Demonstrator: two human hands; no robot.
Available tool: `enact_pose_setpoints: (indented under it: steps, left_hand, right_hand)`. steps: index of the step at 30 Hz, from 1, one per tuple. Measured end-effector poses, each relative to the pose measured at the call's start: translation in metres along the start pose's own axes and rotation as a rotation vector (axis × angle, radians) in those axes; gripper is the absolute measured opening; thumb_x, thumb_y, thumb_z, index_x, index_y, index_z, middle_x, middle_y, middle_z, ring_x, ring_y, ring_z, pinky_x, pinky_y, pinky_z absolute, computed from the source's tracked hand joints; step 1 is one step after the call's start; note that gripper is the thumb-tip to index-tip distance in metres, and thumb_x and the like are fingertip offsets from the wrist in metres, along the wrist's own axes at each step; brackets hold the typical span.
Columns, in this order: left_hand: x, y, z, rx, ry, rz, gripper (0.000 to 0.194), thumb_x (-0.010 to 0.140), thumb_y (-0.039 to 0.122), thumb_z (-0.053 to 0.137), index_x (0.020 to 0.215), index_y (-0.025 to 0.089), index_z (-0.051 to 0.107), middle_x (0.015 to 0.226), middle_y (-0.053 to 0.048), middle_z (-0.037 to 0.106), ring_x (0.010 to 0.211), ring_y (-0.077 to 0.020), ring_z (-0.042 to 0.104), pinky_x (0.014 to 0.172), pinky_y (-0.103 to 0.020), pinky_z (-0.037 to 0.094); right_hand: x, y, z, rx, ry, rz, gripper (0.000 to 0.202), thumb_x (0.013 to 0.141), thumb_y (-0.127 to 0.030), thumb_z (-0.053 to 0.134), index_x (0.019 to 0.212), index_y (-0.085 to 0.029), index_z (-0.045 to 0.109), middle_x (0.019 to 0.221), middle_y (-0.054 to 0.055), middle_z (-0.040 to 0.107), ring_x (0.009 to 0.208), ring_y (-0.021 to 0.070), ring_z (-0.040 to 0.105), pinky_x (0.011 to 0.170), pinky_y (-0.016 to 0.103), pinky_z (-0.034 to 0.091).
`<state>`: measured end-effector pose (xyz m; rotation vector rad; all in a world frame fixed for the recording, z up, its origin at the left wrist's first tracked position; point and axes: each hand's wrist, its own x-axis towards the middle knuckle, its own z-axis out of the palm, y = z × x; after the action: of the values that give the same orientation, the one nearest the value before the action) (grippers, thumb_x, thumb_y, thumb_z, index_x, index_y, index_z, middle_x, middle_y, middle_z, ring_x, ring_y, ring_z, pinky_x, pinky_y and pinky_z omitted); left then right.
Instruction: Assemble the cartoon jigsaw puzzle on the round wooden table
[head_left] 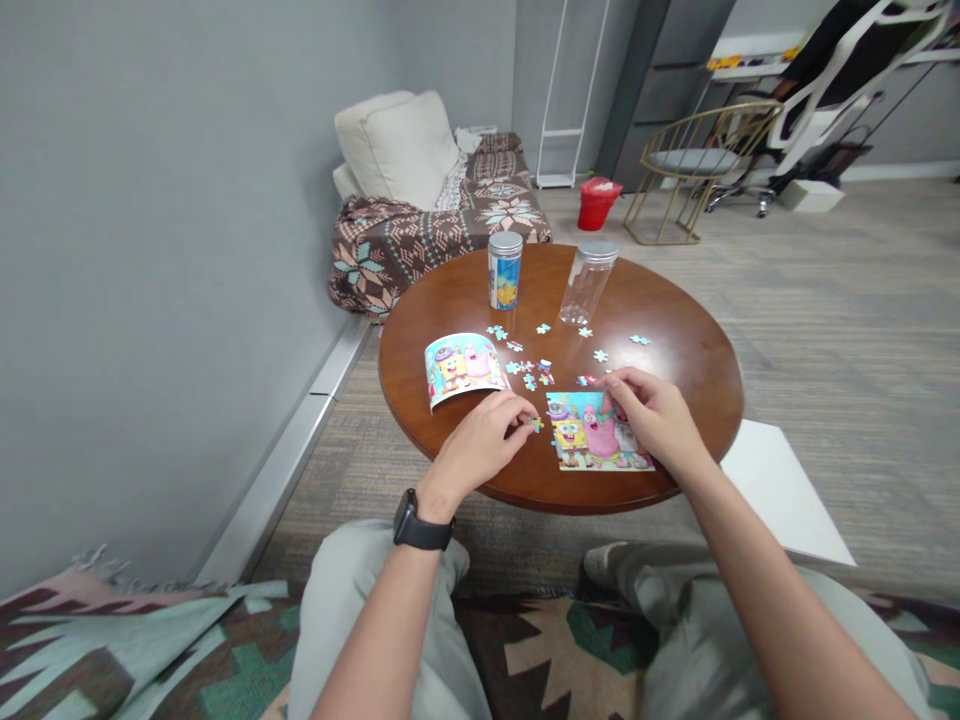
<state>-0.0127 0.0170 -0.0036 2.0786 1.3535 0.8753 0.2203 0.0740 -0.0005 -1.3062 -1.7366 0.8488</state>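
On the round wooden table, a partly assembled jigsaw puzzle (598, 434) with a yellow and a pink cartoon figure lies near the front edge. My left hand (491, 435), wearing a black watch, pinches a small puzzle piece (536, 424) just left of it. Over the upper right of the puzzle, my right hand (649, 408) has its fingers closed together; whether something is between them is hidden. Several loose puzzle pieces (530, 381) are scattered behind my hands. A curved reference picture (466, 364) with the same figures stands at the left.
A labelled jar (505, 272) and a clear jar (589, 284) with silver lids stand at the table's (667, 300) back. Beyond are a cushioned sofa (442, 235), a red bin (598, 204) and a gold-framed chair (694, 165). A person sits farther off at the right.
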Motion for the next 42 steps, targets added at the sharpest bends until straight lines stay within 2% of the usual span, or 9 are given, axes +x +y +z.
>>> enact_pose_setpoints:
  steps: [7,19,30,36,42]
  left_hand:
    - [0.0003,-0.0007,0.0008,-0.005,0.008,-0.012,0.004,0.09,0.018,0.055,0.091,0.019,0.059,0.092,-0.002,0.06,0.085,-0.0152,0.058,0.079,-0.029,0.047]
    - [0.0028,0.0042,0.0014,0.141,-0.018,0.071,0.008,0.094,0.023,0.055,0.096,0.019,0.062,0.098,-0.003,0.061,0.094,-0.017,0.059,0.089,-0.032,0.048]
    - [0.0029,0.0082,0.0014,0.23,-0.043,0.132,0.015,0.095,0.027,0.054,0.091,0.017,0.065,0.096,-0.004,0.06,0.092,-0.0176,0.058,0.086,-0.033,0.05]
    - [0.0016,0.004,0.0,0.099,-0.034,0.064,0.015,0.089,0.027,0.062,0.101,0.019,0.064,0.1,-0.004,0.06,0.086,-0.0157,0.059,0.081,-0.032,0.051]
    - [0.0016,0.004,-0.0043,0.033,-0.034,0.035,0.016,0.083,0.026,0.068,0.096,0.017,0.066,0.095,-0.002,0.058,0.08,-0.0139,0.057,0.077,-0.029,0.05]
  right_hand:
    - [0.0002,0.0014,0.0,-0.003,-0.007,-0.015,0.031,0.087,-0.044,0.052,0.081,-0.017,0.066,0.058,0.0,0.06,0.049,0.0128,0.049,0.05,0.025,0.038]
    - [0.0031,0.0036,0.0012,-0.024,-0.048,-0.024,0.032,0.086,-0.046,0.052,0.08,-0.017,0.065,0.058,0.0,0.061,0.054,0.0141,0.054,0.056,0.026,0.04]
    - [0.0033,0.0056,0.001,-0.042,-0.052,-0.021,0.031,0.086,-0.045,0.051,0.08,-0.018,0.065,0.058,0.001,0.062,0.055,0.0146,0.054,0.056,0.026,0.04]
    - [0.0037,0.0072,0.0019,-0.048,-0.052,-0.021,0.03,0.087,-0.043,0.05,0.083,-0.017,0.065,0.06,0.001,0.063,0.057,0.0146,0.055,0.06,0.027,0.04]
    - [0.003,0.0085,0.002,-0.052,-0.06,-0.02,0.029,0.087,-0.04,0.049,0.083,-0.017,0.066,0.061,0.001,0.064,0.057,0.0142,0.055,0.059,0.026,0.038]
